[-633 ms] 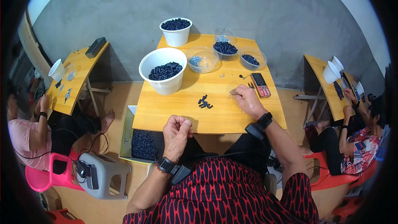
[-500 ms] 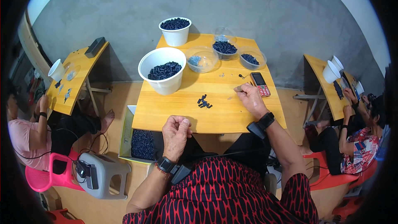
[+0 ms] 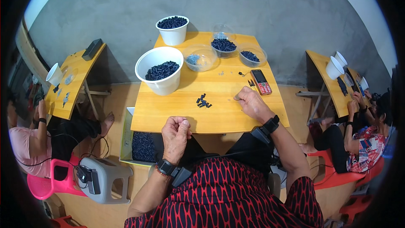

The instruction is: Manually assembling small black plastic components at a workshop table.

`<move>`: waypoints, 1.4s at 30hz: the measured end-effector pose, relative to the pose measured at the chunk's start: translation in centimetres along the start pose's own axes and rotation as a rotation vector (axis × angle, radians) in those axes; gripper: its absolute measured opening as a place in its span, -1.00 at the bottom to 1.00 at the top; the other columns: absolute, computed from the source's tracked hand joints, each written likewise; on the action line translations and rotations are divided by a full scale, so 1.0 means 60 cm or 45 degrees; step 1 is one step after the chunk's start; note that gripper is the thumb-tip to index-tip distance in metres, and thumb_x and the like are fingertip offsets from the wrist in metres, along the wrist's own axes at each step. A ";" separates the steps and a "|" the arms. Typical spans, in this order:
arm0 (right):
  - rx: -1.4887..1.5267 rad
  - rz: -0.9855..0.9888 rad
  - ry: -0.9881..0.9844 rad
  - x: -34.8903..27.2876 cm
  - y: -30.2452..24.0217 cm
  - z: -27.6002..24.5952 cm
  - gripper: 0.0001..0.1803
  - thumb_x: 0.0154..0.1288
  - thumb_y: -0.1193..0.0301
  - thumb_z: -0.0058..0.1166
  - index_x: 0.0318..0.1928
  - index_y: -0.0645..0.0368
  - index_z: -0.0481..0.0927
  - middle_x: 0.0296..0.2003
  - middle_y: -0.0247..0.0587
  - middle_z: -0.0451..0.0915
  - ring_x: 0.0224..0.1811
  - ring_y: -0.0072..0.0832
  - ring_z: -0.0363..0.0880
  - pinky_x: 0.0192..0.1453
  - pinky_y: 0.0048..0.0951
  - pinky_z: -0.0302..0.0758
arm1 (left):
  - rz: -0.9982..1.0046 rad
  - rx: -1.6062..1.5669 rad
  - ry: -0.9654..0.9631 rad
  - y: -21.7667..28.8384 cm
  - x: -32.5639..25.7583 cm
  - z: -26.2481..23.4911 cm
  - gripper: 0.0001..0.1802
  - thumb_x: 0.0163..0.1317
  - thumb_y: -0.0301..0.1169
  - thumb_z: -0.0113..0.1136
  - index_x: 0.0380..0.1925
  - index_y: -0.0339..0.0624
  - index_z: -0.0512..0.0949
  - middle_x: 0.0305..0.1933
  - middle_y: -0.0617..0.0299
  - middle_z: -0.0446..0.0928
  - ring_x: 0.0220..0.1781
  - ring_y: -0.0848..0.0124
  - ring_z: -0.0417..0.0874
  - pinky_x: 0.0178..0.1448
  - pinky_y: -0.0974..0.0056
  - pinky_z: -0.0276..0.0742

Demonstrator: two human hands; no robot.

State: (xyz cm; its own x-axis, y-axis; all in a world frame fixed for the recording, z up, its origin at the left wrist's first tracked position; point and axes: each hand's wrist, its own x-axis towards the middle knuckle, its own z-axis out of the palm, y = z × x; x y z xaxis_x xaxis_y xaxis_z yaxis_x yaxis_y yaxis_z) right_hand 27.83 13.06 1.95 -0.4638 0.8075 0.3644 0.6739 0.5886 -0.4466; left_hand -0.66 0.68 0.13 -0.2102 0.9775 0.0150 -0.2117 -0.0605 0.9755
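Parts, small & dark, lie in a loose heap mid-worktop, between both hands, touching neither. Worktop is yellow wood, set vs a grey wall. Big white bowl sits front-left on it, part full of dark pieces; 2nd white bowl stands behind at the far edge, heaped w/ same. Three clear bowls in a row to the right: one w/ pale bits, two w/ dark pieces. Box of dark parts sits on the floor, left of the lap. Phone, red w/ keypad, lies far right, just beyond the right hand.

Right hand rests on the worktop right of the heap, grip narrow, fingertips pinched on sth small; can't tell what. Left hand is at the near edge, curled into a fist, thumb on top; contents hidden. Both wrists wear dark bands.

Other people sit at side tables left & right.
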 end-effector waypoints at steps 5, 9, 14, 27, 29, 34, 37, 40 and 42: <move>-0.105 -0.033 -0.059 -0.003 -0.003 -0.008 -0.83 0.16 0.64 0.06 -0.25 0.32 0.68 -0.27 0.04 0.58 -0.15 -0.04 0.59 -0.02 -0.18 0.55 | 0.029 0.035 -0.029 -0.001 0.000 -0.001 -0.90 0.39 -0.47 0.18 -0.20 -0.25 0.48 -0.35 0.31 0.52 -0.48 0.57 0.51 -0.39 0.45 0.48; -0.132 0.005 -0.103 -0.003 -0.012 -0.016 -0.85 0.20 0.61 0.05 -0.22 0.33 0.64 -0.27 0.04 0.58 -0.15 -0.02 0.59 -0.02 -0.16 0.54 | 0.054 0.083 -0.044 0.003 -0.003 0.001 -0.92 0.39 -0.53 0.14 -0.17 -0.32 0.52 -0.35 0.31 0.53 -0.48 0.58 0.49 -0.39 0.45 0.48; 0.053 -0.004 0.048 -0.013 -0.006 -0.011 -0.86 0.28 0.59 0.07 -0.15 0.33 0.58 -0.27 -0.01 0.62 -0.22 -0.13 0.65 -0.10 -0.24 0.58 | 0.020 0.060 -0.064 0.007 -0.005 0.002 -0.89 0.38 -0.54 0.14 -0.14 -0.34 0.53 -0.31 0.29 0.56 -0.46 0.57 0.53 -0.35 0.45 0.52; 1.510 0.198 -0.105 -0.033 -0.171 0.082 -0.91 0.28 0.67 0.23 -0.22 0.33 0.62 -0.19 -0.28 0.60 -0.20 -0.63 0.61 -0.07 -0.59 0.57 | -0.069 -0.169 -0.335 0.009 -0.012 0.013 -0.89 0.37 -0.55 0.19 -0.15 -0.34 0.54 -0.28 0.18 0.63 -0.36 0.48 0.65 -0.23 0.38 0.64; 1.517 0.257 -0.087 -0.033 -0.182 0.084 -0.96 0.29 0.66 0.23 -0.26 0.33 0.65 -0.14 -0.28 0.60 -0.20 -0.59 0.64 -0.05 -0.57 0.60 | -0.069 -0.183 -0.320 0.007 -0.011 0.013 -0.90 0.37 -0.56 0.19 -0.17 -0.34 0.53 -0.28 0.18 0.63 -0.36 0.48 0.65 -0.23 0.38 0.64; 1.430 0.312 -0.062 -0.036 -0.185 0.099 -0.95 0.29 0.67 0.21 -0.24 0.36 0.66 -0.17 -0.25 0.61 -0.18 -0.54 0.67 -0.06 -0.52 0.64 | -0.094 -0.178 -0.270 -0.002 -0.010 0.020 -0.93 0.36 -0.57 0.19 -0.20 -0.34 0.53 -0.29 0.19 0.63 -0.36 0.48 0.66 -0.25 0.39 0.65; 1.432 0.353 -0.029 -0.036 -0.188 0.109 -0.92 0.30 0.68 0.20 -0.20 0.37 0.63 -0.18 -0.25 0.63 -0.17 -0.55 0.68 -0.06 -0.52 0.65 | -0.105 -0.160 -0.259 -0.003 -0.009 0.019 -0.94 0.36 -0.58 0.19 -0.22 -0.34 0.53 -0.30 0.19 0.62 -0.37 0.49 0.65 -0.26 0.40 0.65; 1.512 0.386 0.011 -0.036 -0.186 0.113 -0.87 0.29 0.69 0.20 -0.16 0.35 0.61 -0.18 -0.25 0.64 -0.16 -0.56 0.67 -0.05 -0.54 0.64 | -0.081 -0.177 -0.270 -0.002 -0.009 0.016 -0.94 0.35 -0.59 0.20 -0.22 -0.34 0.53 -0.30 0.20 0.62 -0.38 0.49 0.65 -0.26 0.40 0.65; 1.515 0.354 0.055 -0.036 -0.184 0.111 -0.84 0.28 0.70 0.20 -0.13 0.34 0.60 -0.18 -0.26 0.65 -0.15 -0.57 0.67 -0.03 -0.55 0.64 | -0.074 -0.154 -0.260 0.000 -0.008 0.014 -0.93 0.34 -0.60 0.21 -0.23 -0.34 0.53 -0.32 0.21 0.61 -0.38 0.49 0.65 -0.26 0.39 0.64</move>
State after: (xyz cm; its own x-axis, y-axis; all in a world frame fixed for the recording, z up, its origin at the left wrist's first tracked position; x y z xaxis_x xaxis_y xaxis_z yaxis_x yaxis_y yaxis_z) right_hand 17.58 5.08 0.62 -0.3531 0.9228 0.1541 -0.2103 0.0822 -0.9742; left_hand 0.27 0.36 0.29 0.0005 0.9999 0.0158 -0.3332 -0.0148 0.9427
